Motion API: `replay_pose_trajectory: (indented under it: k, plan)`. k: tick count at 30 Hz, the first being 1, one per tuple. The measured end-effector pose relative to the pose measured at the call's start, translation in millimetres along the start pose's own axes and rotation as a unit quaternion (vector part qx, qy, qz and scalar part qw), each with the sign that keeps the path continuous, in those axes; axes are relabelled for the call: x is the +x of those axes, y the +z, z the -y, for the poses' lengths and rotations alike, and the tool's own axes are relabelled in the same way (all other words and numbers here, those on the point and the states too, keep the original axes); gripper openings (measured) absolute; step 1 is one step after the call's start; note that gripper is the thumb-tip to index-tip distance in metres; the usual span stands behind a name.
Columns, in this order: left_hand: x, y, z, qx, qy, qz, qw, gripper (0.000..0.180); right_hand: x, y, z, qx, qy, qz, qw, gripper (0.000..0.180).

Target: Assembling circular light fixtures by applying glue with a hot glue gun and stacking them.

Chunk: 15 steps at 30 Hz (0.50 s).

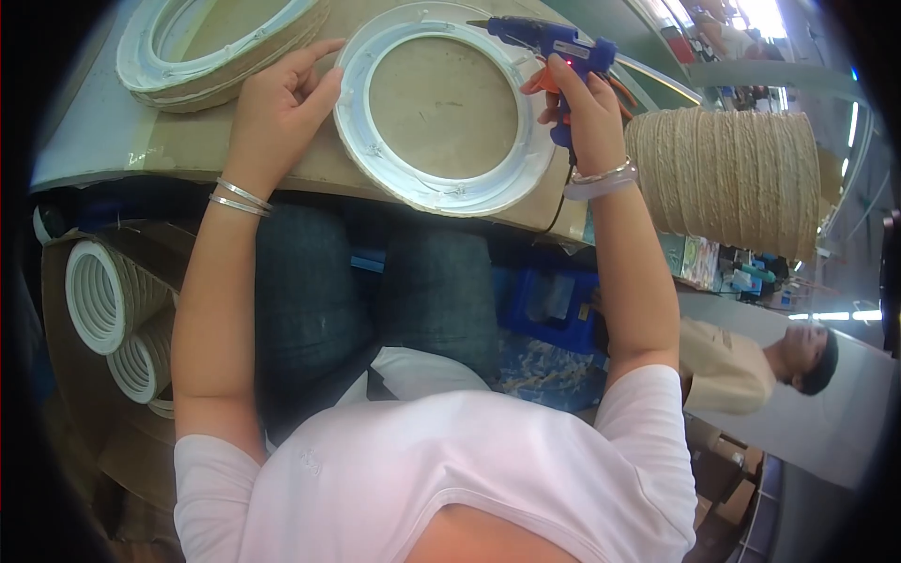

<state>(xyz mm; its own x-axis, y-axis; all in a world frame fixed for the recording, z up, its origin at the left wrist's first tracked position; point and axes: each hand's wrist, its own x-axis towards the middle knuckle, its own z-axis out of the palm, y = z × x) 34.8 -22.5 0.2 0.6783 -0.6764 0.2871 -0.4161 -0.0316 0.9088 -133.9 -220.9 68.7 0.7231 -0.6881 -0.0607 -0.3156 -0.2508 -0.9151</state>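
A white ring-shaped frame (361, 131) lies on the table before me, the brown tabletop showing through its round opening. My left hand (286, 108) touches the ring's left rim, thumb and fingers bent around the edge. In my right hand (587, 108) is a blue glue gun (563, 47) with an orange trigger and a small red light. Its nozzle points left over the ring's far edge. A dark cord runs down from the handle to the table's near edge.
More rings wrapped in beige cord (225, 75) lie at the far left. A stack of cord-wrapped rings (723, 178) stands at the right. Below left, a cardboard box (70, 310) holds several white rings (94, 296). A blue plastic stool (554, 305) and another person (741, 366) are at the right.
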Motion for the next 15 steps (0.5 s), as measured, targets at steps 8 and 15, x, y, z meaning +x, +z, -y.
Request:
replay_pose_trajectory:
  k: [8,15]
  plan:
    - [-0.2,-0.4,0.0,-0.002,-0.005,0.005,1.000,0.029,9.9,15.6,-4.9,-0.037,-0.015,-0.035,0.999,0.029]
    - [0.0,-0.4,0.5,-0.005,-0.002,0.005,1.000,0.030,11.9,16.2,-6.8,-0.051,-0.015,-0.031,0.998,0.030]
